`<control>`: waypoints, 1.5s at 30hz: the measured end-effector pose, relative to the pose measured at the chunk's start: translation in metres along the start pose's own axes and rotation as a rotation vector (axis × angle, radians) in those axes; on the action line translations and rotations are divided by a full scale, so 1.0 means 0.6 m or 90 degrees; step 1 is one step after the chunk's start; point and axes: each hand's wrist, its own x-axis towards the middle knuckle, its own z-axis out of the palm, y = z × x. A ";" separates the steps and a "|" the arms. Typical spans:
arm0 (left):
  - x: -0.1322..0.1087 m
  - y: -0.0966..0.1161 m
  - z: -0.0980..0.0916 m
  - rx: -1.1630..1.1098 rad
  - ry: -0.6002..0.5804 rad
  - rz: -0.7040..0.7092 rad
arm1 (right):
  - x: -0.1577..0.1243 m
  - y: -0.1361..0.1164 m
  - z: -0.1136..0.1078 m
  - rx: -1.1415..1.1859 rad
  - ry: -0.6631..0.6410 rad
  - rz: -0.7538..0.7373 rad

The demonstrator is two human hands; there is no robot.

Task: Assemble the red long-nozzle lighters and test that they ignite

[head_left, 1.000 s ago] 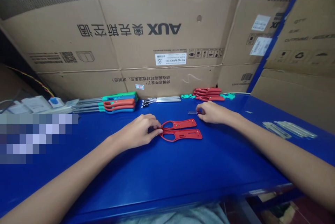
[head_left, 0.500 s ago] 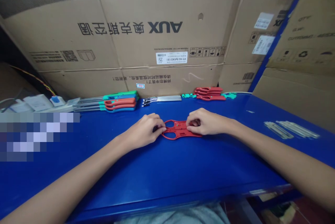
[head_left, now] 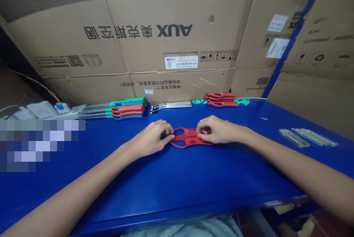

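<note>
On the head view I see the two red plastic handle halves [head_left: 188, 137] now pressed together as one piece, no longer lying apart on the blue tabletop [head_left: 177, 189]. The left hand [head_left: 151, 139] grasps the looped end from the left, and the right hand [head_left: 217, 130] grasps the other end, its fingers curled over the red plastic. Neither hand has released it. Beyond the red handle halves I can make out a stack of assembled green and red handles [head_left: 127, 109] to the far left, metal rods [head_left: 171, 105] directly behind, and more red halves [head_left: 221, 99] behind to the right. Pale metal strips [head_left: 306, 137] lie well off to the right.
</note>
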 end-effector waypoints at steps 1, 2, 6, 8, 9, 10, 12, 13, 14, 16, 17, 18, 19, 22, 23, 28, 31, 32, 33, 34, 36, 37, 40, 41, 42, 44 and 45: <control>0.000 0.000 0.000 0.000 0.002 0.000 | 0.000 0.000 0.000 0.001 -0.002 -0.001; 0.000 0.000 -0.001 -0.001 0.002 0.002 | 0.000 0.000 0.000 0.001 -0.003 -0.002; 0.000 -0.002 -0.002 -0.010 -0.013 0.013 | -0.001 -0.001 -0.002 0.001 -0.008 -0.007; 0.000 -0.002 -0.002 -0.015 -0.021 0.012 | -0.001 -0.003 -0.003 -0.001 -0.009 -0.009; 0.000 -0.002 -0.002 -0.017 -0.025 0.010 | -0.001 -0.003 -0.003 -0.001 -0.009 -0.009; 0.000 -0.002 -0.003 -0.019 -0.027 0.006 | -0.001 -0.004 -0.003 -0.002 -0.009 -0.009; 0.001 -0.001 -0.003 -0.021 -0.030 -0.003 | 0.000 -0.004 -0.004 -0.004 -0.010 -0.010; 0.001 0.000 -0.002 -0.022 -0.031 -0.007 | 0.000 -0.004 -0.004 -0.006 -0.010 -0.010; 0.001 0.000 -0.002 -0.023 -0.032 -0.010 | 0.000 -0.004 -0.003 -0.007 -0.010 -0.010; 0.001 0.000 -0.002 -0.024 -0.032 -0.015 | 0.000 -0.003 -0.003 -0.010 -0.009 -0.011; 0.001 0.000 -0.001 -0.025 -0.032 -0.017 | 0.000 -0.003 -0.003 -0.011 -0.009 -0.011; 0.001 0.000 -0.001 -0.025 -0.032 -0.018 | -0.001 -0.002 -0.002 -0.012 -0.007 -0.011; 0.001 0.000 -0.001 -0.025 -0.033 -0.019 | -0.001 -0.002 -0.002 -0.013 -0.006 -0.012; 0.001 0.000 -0.002 -0.029 -0.036 -0.019 | -0.001 -0.003 -0.002 -0.017 0.001 -0.014; 0.001 0.000 -0.002 -0.030 -0.037 -0.019 | -0.001 -0.004 -0.002 -0.018 0.002 -0.015; 0.001 0.001 -0.004 -0.038 -0.033 -0.024 | -0.002 -0.007 -0.003 -0.020 0.002 -0.014; 0.000 0.002 -0.005 -0.043 -0.031 -0.027 | -0.003 -0.008 -0.004 -0.020 0.000 -0.013; 0.000 0.002 -0.005 -0.044 -0.030 -0.028 | -0.003 -0.008 -0.004 -0.019 0.000 -0.013; 0.000 0.002 -0.006 -0.045 -0.029 -0.028 | -0.003 -0.007 -0.004 -0.019 0.000 -0.012; 0.000 0.003 -0.006 -0.046 -0.028 -0.028 | -0.003 -0.007 -0.004 -0.018 0.000 -0.012; 0.000 0.003 -0.006 -0.049 -0.025 -0.026 | -0.002 -0.006 -0.003 -0.016 -0.002 -0.012; 0.000 0.004 -0.006 -0.050 -0.023 -0.026 | -0.002 -0.005 -0.003 -0.015 -0.002 -0.011; 0.000 0.004 -0.005 -0.057 -0.014 -0.028 | -0.002 -0.005 -0.002 -0.015 -0.001 -0.010; -0.001 0.004 -0.005 -0.059 -0.011 -0.028 | -0.002 -0.006 -0.002 -0.016 0.000 -0.010; -0.001 0.003 -0.005 -0.062 -0.006 -0.027 | -0.002 -0.007 -0.003 -0.016 0.000 -0.009; -0.002 -0.002 -0.004 -0.067 0.004 -0.026 | -0.002 -0.009 -0.004 -0.017 0.000 -0.008; -0.002 -0.006 -0.004 -0.068 0.012 -0.027 | -0.003 -0.010 -0.005 -0.017 -0.001 -0.007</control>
